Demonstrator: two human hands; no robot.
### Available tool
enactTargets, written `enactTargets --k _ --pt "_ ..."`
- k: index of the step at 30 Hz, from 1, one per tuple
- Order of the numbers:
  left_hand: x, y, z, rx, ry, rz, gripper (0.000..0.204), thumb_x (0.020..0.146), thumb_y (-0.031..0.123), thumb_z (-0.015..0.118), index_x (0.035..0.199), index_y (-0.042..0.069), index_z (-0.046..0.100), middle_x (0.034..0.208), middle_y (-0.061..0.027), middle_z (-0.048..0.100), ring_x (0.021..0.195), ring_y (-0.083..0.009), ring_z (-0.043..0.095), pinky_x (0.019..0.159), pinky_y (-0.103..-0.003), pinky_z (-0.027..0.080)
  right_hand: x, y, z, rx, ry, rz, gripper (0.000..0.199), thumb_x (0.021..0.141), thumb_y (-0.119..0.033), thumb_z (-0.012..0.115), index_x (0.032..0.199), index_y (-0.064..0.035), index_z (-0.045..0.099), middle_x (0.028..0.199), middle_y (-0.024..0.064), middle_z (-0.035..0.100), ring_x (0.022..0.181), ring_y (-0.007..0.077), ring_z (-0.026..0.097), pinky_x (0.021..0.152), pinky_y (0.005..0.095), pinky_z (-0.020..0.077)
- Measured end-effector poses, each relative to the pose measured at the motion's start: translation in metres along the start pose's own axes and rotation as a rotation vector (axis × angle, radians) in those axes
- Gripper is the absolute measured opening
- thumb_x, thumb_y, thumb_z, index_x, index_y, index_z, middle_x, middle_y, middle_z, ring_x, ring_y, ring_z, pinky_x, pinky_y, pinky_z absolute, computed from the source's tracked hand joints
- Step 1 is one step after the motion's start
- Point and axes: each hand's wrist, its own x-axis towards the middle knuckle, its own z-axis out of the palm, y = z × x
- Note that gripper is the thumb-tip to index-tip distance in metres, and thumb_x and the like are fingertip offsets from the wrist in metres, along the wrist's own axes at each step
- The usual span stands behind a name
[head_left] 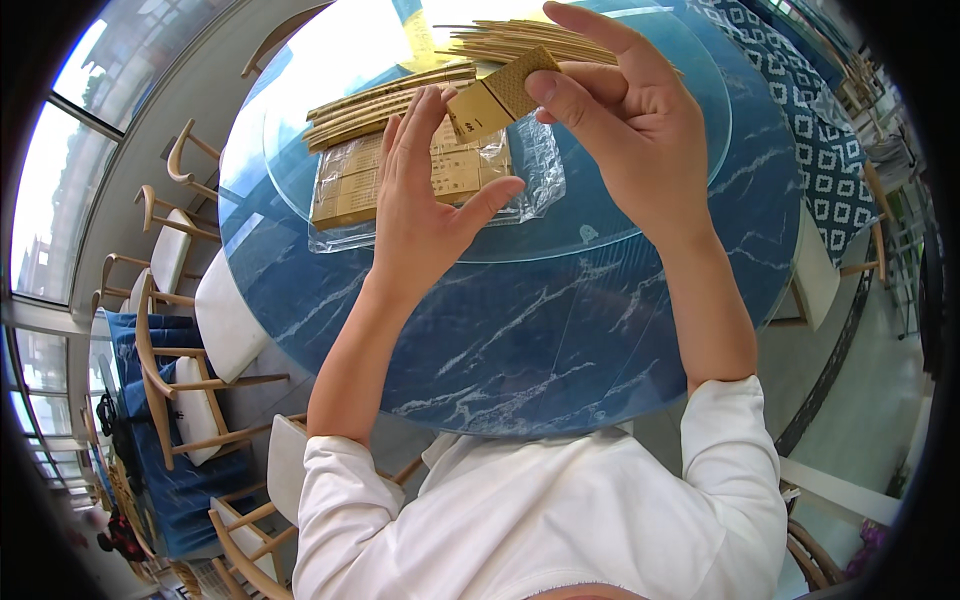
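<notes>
The right hand grips a gold card at its far right end, the thumb pressed flat on the face toward the wearer and a finger behind it. Another finger of that hand is raised and curved above the card, clear of it. The card is creased into two panels: the left one plain with small dark marks, the right one finely patterned. It is held up, tilted, over the middle of the goods on the table.

The left hand is unclenched and grasps nothing that shows — its fingers point upward, close together, and the thumb stands well away to the right, leaving a wide gap. Its fingertips are right by the card's left end; whether they touch it, I cannot tell.

Beneath the card and partly behind the left hand lies a stack of gold packs in clear plastic wrap, the loose film crumpled out to the right. Just beyond it, flat gold pieces lie in an overlapping row. A second fanned pile lies farther off, its right part hidden by the right hand. All this rests on a glass turntable — itself on a round blue marbled table.
</notes>
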Motion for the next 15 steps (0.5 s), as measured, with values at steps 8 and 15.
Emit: enactTargets --k 8,15 --pt "0.011 0.005 -0.019 0.056 0.008 0.097 0.043 0.09 0.029 0.086 0.122 0.009 0.066 0.105 -0.006 0.074 0.108 -0.0262 0.069 0.121 -0.051 0.039 0.005 0.018 -0.029 0.104 -0.043 0.255 0.031 0.098 -0.029 0.08 0.114 -0.0033 0.078 0.098 0.0073 0.079 0.086 0.014 0.076 0.071 0.0237 0.0598" --pt "0.01 -0.046 0.008 0.315 -0.317 0.111 0.049 0.089 0.04 0.084 0.124 0.01 0.069 0.106 -0.0109 0.071 0.104 -0.033 0.069 0.122 -0.053 0.037 -0.028 0.08 -0.052 0.2 -0.122 0.741 0.03 0.102 -0.029 0.074 0.111 -0.0009 0.077 0.091 0.0044 0.072 0.08 0.0117 0.067 0.072 0.0262 0.0587"
